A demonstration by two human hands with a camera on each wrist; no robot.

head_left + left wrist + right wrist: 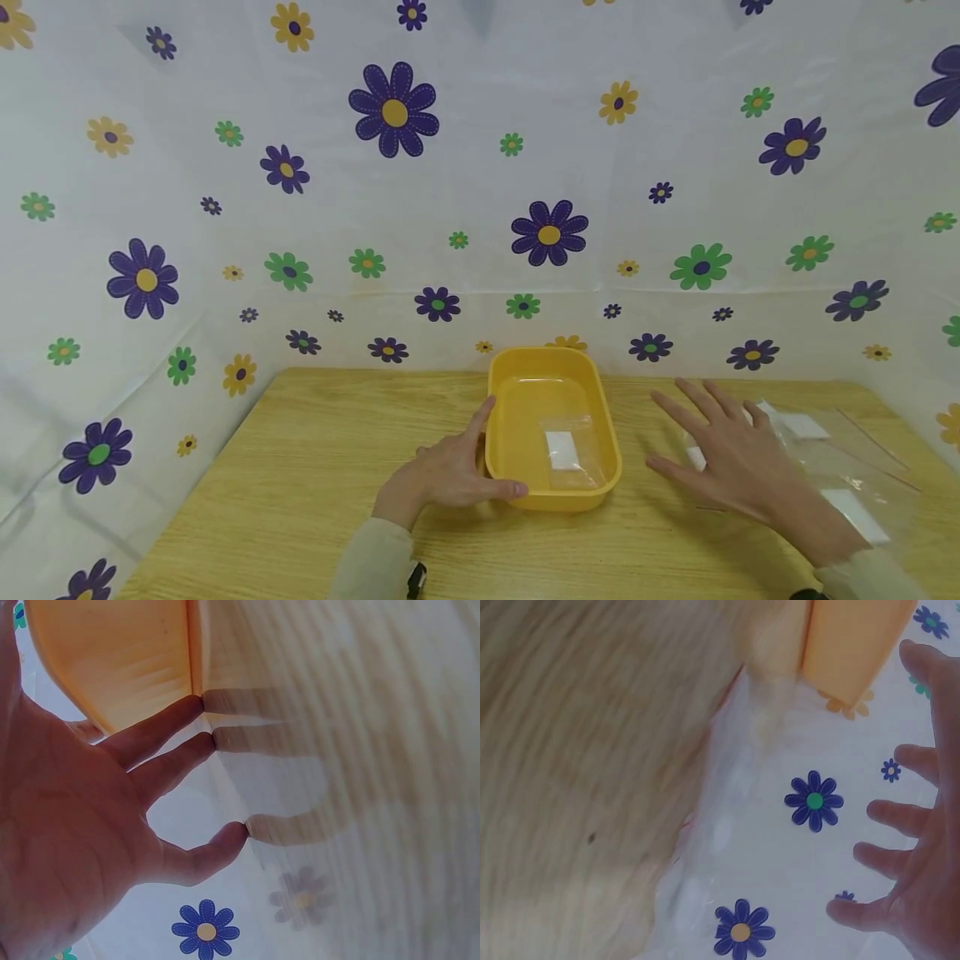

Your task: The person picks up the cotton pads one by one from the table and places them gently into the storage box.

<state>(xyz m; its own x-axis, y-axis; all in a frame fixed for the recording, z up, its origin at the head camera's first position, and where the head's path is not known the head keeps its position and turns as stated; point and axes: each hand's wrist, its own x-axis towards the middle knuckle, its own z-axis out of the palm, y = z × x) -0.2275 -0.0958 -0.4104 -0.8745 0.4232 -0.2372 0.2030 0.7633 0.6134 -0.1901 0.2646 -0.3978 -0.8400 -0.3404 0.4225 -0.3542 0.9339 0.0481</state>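
A yellow plastic tray [551, 502] sits on the wooden table. Inside it, towards the right, lies a small clear plastic bag [585, 477] with a white rectangular piece [562, 450]. My left hand [444, 475] touches the tray's near left corner, thumb along the near rim and index finger by the left side. In the left wrist view, several spread fingertips [238, 831] of that hand meet the tabletop. Above several clear bags [877, 483] with white pieces, right of the tray, is my right hand [738, 462], its fingers spread and holding nothing.
Behind the wooden table [322, 475] and at both sides hangs a white sheet [465, 192] printed with flowers. The tray's far end stands close to the back sheet. The bags at the right overlap one another, partly hidden under the right hand and forearm.
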